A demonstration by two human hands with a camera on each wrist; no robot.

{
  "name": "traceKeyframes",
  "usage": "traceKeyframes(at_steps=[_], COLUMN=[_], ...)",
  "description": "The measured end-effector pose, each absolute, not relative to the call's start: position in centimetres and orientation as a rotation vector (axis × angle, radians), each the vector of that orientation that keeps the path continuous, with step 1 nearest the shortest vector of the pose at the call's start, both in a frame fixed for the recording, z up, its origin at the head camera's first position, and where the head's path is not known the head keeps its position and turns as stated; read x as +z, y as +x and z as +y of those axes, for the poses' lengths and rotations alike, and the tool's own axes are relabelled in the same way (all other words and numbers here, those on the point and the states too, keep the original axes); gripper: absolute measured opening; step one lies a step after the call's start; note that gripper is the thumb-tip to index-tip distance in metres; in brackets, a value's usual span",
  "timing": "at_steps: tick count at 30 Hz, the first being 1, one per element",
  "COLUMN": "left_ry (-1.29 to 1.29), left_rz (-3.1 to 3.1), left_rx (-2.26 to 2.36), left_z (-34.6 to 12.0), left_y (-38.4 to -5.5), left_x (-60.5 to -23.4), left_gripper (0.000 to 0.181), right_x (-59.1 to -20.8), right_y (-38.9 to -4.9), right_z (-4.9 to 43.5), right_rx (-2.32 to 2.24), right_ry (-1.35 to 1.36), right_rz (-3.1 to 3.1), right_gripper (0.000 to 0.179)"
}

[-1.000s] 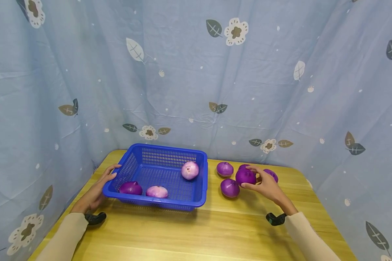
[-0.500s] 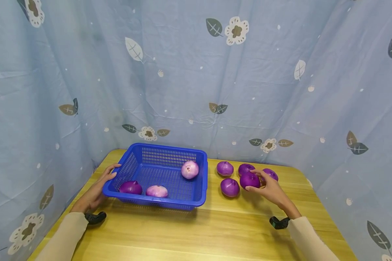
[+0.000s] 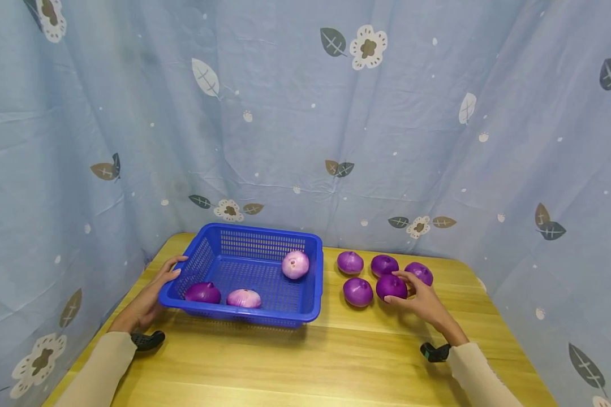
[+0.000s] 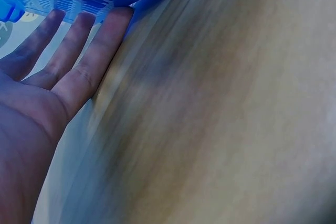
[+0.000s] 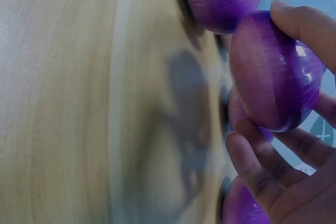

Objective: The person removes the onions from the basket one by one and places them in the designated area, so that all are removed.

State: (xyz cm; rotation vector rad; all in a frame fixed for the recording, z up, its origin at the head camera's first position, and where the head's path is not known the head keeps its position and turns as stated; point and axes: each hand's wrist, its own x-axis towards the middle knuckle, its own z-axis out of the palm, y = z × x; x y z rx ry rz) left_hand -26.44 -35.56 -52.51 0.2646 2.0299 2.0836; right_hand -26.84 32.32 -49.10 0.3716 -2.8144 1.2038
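Note:
My right hand [image 3: 424, 301] pinches a dark purple onion [image 3: 390, 287] between thumb and fingers. In the right wrist view the thumb [image 5: 304, 24] lies on one side of the held onion [image 5: 278, 72] and the fingers on the other; whether it touches the table is unclear. Around it are more purple onions, such as one to its left [image 3: 358, 292] and one behind [image 3: 384, 265]. At the left, my left hand [image 3: 150, 297] rests against the side of a blue plastic basket [image 3: 249, 270]. Its nearly straight fingers [image 4: 84, 45] touch the basket wall in the left wrist view.
The basket holds a dark purple onion [image 3: 203, 293] and two paler pink ones, at the front [image 3: 244, 298] and right [image 3: 295, 264]. Further purple onions [image 3: 350, 263] stand along the table's back. A blue patterned curtain [image 3: 285, 113] surrounds the wooden table [image 3: 265, 367].
My right hand has moved the held onion right and slightly toward me, lower beside the others, uncovering the onion behind it. My left hand and the basket stay where they were.

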Motion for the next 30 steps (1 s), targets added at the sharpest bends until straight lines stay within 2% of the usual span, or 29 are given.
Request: traceKeyframes(at_steps=[30], left_ry=[0.269], left_rz=[2.052], left_rx=[2.078], left_z=[-35.5], left_y=[-26.3], left_x=[-52.5], left_gripper=[0.047], right_x=[-51.9], right_y=[-27.4], right_z=[32.7], right_rx=[1.266], right_ry=[0.281], right_rz=[-2.850], right_gripper=[0.078])
